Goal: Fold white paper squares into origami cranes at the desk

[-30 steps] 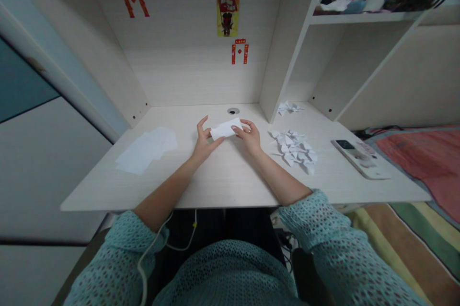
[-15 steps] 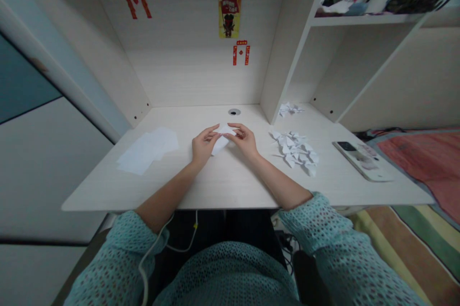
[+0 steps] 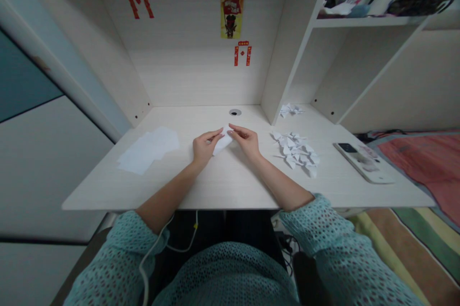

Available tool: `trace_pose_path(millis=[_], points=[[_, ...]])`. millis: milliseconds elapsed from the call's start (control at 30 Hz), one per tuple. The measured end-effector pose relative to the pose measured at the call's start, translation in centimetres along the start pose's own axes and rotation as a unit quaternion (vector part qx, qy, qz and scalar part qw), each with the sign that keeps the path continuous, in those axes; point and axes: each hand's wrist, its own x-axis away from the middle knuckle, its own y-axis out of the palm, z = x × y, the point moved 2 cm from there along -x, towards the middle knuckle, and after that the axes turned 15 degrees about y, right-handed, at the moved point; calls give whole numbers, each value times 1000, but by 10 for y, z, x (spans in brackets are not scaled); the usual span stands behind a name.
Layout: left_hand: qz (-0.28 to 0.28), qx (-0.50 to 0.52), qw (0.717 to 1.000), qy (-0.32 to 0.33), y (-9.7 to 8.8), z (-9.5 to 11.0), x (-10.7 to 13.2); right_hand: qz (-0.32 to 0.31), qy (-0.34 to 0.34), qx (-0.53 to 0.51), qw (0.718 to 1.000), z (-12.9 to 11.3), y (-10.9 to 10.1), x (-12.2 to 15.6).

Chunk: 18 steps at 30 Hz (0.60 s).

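A small piece of white paper (image 3: 223, 142), folded at least in part, is held between my two hands above the middle of the desk. My left hand (image 3: 206, 147) pinches its left side between thumb and fingers. On the other side, my right hand (image 3: 246, 140) grips the upper right part with thumb and fingertips. The fingers cover some of the paper, so its folds are hard to make out. To the left lies a spread stack of flat white paper sheets (image 3: 149, 150). Right of my hands is a pile of small folded paper pieces (image 3: 296, 150).
More folded papers (image 3: 291, 110) lie beside the upright shelf panel (image 3: 283, 66). A smartphone (image 3: 362, 163) rests on the desk's right side. The desk (image 3: 223, 191) has a cable hole (image 3: 235, 112) near the back wall. A white cable (image 3: 143, 267) hangs by my left sleeve.
My fingertips have shifted slightly on the paper, and its visible shape now looks narrower, like a slanted strip. The view has moved a little; the piles stay put.
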Motion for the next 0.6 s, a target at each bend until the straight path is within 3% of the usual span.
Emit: trace_pose_path(millis=[400,500,600], points=[[8,0,1000,1,1,-3,0,-2,-5,13,1000,-8,1,6],[27,39,998,-27,3,-10,-1,-1,30,2,1000,-4,2,5],[62,63,995,-48,4,-16,-1,-46,97,21,994,4,7,6]])
